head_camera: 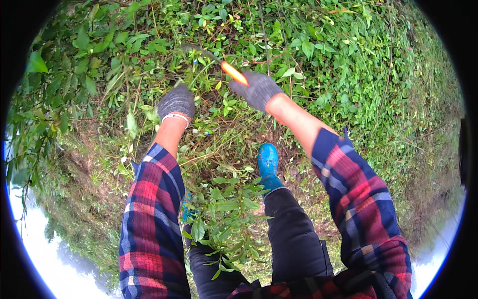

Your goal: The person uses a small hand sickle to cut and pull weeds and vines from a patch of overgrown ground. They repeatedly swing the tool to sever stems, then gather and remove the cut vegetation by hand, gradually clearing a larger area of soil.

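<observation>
My right hand [255, 89], in a dark grey knit glove, is closed round the orange handle [234, 74] of a sickle. Its dark curved blade [201, 50] is blurred and reaches left over the low green weeds [224, 101]. To the left, my left hand [177, 101] wears a matching glove and a white band at the wrist. Its fingers are curled near some thin green stems, but whether they grip them is hidden by the back of the glove.
Leafy branches [74, 71] hang at the left. Dense creeping vines [336, 63] cover the ground ahead and right. A leafy shoot [227, 209] rises between my legs, by my blue rubber boot [268, 160]. Cut-looking stems lie around the boot.
</observation>
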Demonstrator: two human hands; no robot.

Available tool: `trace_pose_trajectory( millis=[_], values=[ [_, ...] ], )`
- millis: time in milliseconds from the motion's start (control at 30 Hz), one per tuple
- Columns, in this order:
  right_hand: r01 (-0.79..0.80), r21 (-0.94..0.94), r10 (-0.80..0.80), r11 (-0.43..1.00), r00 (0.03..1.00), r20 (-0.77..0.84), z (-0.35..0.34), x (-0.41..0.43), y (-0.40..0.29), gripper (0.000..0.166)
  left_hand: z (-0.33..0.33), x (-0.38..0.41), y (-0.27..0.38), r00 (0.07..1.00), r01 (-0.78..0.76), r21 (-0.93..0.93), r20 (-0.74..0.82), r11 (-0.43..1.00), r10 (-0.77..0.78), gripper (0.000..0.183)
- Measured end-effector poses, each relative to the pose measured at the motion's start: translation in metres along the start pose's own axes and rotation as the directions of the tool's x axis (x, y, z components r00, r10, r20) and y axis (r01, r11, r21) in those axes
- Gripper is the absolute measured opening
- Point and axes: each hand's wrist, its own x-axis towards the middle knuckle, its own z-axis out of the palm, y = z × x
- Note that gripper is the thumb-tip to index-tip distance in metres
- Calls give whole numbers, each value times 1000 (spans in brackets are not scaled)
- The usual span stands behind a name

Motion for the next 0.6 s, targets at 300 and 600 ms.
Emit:
trace_pose_trajectory(
  millis=[300,600],
  values=[
    [-353,-195,387,915,904,182,111,-137,86,50,21,-44,16,953,-291,155,135,944,272,24],
    [-285,174,307,943,944,-118,90,-150,59,48,38,-48,-39,981,-193,95,42,977,190,27]
  ],
)
